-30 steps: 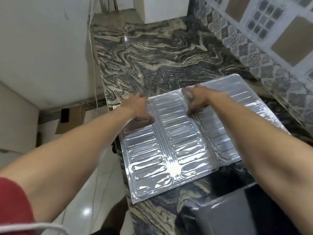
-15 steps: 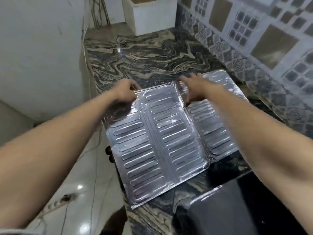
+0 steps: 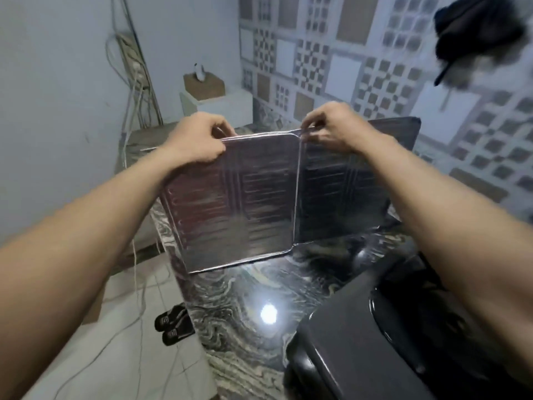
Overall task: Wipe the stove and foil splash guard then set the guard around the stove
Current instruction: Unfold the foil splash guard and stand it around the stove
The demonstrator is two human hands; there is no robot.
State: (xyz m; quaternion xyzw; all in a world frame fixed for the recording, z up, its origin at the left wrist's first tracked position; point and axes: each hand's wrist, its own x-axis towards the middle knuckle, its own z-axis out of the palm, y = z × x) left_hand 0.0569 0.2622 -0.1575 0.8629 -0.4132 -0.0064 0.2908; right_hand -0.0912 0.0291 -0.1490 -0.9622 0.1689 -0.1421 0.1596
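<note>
Gripping top edge, both hands (image 3: 199, 140), foil splash guard (image 3: 239, 203) upright, panels side-by-side

Two hands, the left hand (image 3: 199, 140) and the right hand (image 3: 328, 128), at twelve o'clock. One foil splash guard (image 3: 245, 203) showing three panels. One stove (image 3: 375, 342) at five o'clock. Two shoes (image 3: 173, 324) at seven o'clock. One white box (image 3: 225, 108) at twelve o'clock.
</note>
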